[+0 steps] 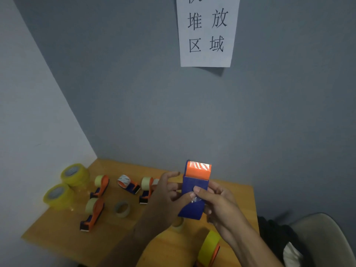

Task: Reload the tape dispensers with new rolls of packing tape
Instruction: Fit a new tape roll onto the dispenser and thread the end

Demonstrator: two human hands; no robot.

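Blue and orange, the tape dispenser [194,189] is being held upright above the near right part of the wooden table [63,228]. Both the left hand [165,195] and the right hand [215,201] are pinching its blue body, thumbs meeting on a shiny tape end. Yellow tape rolls [65,185] are sitting far left, loaded dispensers [96,197] lying between.

Blue-and-orange dispenser [194,191], yellow tape rolls [74,173], orange-brown table [57,228]

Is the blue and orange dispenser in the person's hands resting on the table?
No, both the left hand and right hand hold the dispenser up above the wooden table.
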